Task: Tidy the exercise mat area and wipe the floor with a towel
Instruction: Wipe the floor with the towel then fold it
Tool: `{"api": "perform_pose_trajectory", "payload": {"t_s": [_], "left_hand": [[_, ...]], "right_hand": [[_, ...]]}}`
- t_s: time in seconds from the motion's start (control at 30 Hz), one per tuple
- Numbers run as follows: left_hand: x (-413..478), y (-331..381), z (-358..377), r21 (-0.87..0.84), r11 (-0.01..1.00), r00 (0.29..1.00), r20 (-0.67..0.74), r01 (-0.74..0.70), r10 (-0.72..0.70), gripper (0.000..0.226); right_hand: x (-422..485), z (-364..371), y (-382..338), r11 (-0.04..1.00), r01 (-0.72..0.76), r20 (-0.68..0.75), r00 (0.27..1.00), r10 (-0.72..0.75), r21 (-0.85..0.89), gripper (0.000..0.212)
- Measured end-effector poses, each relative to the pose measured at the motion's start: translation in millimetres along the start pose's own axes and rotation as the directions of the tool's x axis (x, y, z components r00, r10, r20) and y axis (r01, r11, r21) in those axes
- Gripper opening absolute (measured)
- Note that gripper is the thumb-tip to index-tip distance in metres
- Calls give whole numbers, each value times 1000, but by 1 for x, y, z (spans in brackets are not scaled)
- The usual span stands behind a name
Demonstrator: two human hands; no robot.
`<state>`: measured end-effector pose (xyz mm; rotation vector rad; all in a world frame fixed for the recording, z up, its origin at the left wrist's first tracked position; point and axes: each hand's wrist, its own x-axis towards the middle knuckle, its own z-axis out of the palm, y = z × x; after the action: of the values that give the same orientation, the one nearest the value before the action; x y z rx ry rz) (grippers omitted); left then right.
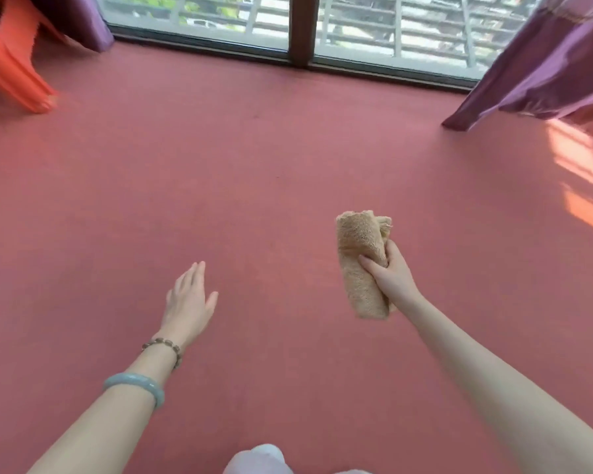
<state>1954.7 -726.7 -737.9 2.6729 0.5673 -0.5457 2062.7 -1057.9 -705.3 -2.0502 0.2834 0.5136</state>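
Note:
My right hand grips a folded tan towel around its middle and holds it above the red floor. The towel's upper end bunches over my fingers and its lower end hangs down past my wrist. My left hand is stretched out over the floor to the left, fingers straight and slightly spread, holding nothing. A bead bracelet and a pale green bangle sit on my left forearm. No exercise mat is in view.
An orange plastic chair stands at the far left. Purple curtains hang at both sides of a floor-level window. Sunlight patches lie on the floor at the right. A white-clad knee shows at the bottom edge.

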Motion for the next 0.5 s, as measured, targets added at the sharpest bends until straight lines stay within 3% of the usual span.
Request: {"api": "perform_pose_trajectory", "payload": {"t_s": [0.13, 0.3, 0.37, 0.5], "left_hand": [[47, -48, 67, 56, 997, 998, -36, 47, -45, 65], [99, -108, 117, 211, 978, 995, -98, -1, 22, 63], [113, -129, 132, 265, 964, 992, -113, -24, 56, 62], [122, -151, 153, 299, 953, 995, -73, -47, 72, 60]], "right_hand": [[94, 66, 19, 951, 155, 19, 988, -156, -266, 38], [198, 137, 22, 804, 174, -69, 964, -257, -568, 53], [216, 160, 22, 724, 140, -73, 964, -255, -676, 52], [191, 221, 47, 604, 187, 82, 977, -197, -774, 44]]}}
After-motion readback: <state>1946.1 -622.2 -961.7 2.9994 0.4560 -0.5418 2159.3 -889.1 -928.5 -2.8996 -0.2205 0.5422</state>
